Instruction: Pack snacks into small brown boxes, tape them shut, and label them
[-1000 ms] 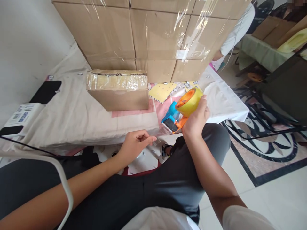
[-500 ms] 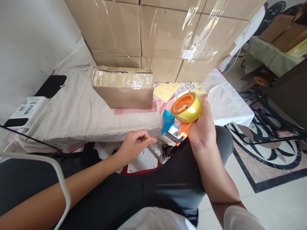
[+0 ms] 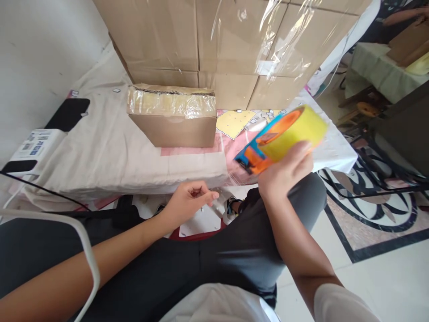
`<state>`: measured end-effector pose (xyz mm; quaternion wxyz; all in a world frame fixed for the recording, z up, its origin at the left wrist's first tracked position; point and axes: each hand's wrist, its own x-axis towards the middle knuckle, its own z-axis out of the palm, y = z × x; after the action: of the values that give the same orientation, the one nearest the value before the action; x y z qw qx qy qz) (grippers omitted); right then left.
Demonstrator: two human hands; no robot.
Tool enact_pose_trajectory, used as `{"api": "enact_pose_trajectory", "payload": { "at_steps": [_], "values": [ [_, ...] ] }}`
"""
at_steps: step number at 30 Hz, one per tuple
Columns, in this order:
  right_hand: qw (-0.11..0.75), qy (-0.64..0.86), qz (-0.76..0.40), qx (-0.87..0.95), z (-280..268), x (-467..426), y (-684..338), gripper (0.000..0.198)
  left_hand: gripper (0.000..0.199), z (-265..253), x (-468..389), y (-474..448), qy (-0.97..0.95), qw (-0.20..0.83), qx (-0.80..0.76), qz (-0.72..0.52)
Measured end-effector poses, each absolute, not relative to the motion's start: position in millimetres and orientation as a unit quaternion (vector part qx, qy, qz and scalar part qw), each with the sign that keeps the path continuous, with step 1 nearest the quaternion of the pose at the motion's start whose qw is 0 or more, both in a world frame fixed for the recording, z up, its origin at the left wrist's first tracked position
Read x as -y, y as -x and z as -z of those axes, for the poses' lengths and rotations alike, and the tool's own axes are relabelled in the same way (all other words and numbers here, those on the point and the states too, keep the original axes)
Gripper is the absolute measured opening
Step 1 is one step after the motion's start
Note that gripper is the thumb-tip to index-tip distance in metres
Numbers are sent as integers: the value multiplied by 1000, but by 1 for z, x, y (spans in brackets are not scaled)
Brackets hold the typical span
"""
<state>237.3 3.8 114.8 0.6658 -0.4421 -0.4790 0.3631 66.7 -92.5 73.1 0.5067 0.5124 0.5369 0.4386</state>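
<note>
Cloth-covered bed (image 3: 110,156) — small taped box (image 3: 172,116), stacked cartons (image 3: 228,40)

Tape dispenser (image 3: 279,139): orange/blue w/ yellow roll, tilted, held above bed edge, blurred.

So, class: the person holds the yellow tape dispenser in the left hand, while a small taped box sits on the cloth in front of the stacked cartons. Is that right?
Not quite. The head view shows the tape dispenser in the right hand; the left hand pinches the clear tape's free end. The small taped box does sit on the cloth before the stacked cartons.
</note>
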Motion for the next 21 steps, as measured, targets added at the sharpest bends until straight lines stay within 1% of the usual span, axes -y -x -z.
{"api": "enact_pose_trajectory", "payload": {
  "at_steps": [2,3,4,7,11,14,16,18,19,20,21],
  "values": [
    [622,426,-481,448,-113,-3,-233,60,30,-61,89,-65,-533,488,-534,-439],
    [604,419,-515,440,-111,-5,-231,60,28,-54,87,-64,-541,483,-530,-440],
    [596,416,-530,438,-108,-8,-230,59,28,-48,85,-63,-544,482,-527,-439],
    [610,419,-516,431,-97,-25,-234,55,33,-39,84,-61,-534,487,-543,-428],
    [676,435,-451,388,-97,-40,-242,46,36,-51,85,-62,-529,486,-559,-414],
    [736,441,-324,399,-104,-35,-241,43,36,-66,88,-65,-515,511,-547,-418],
    [742,446,-216,452,-105,-28,-241,44,36,-73,90,-64,-510,517,-540,-426],
    [731,453,-143,491,-105,-22,-240,44,37,-77,92,-62,-512,513,-537,-432],
    [729,456,-138,492,-104,-19,-239,43,37,-76,92,-60,-513,509,-537,-436],
    [729,459,-159,483,-104,-18,-237,43,37,-74,91,-58,-515,502,-538,-439],
    [724,459,-215,468,-104,-17,-235,44,37,-71,90,-55,-521,494,-538,-442]
  ]
}}
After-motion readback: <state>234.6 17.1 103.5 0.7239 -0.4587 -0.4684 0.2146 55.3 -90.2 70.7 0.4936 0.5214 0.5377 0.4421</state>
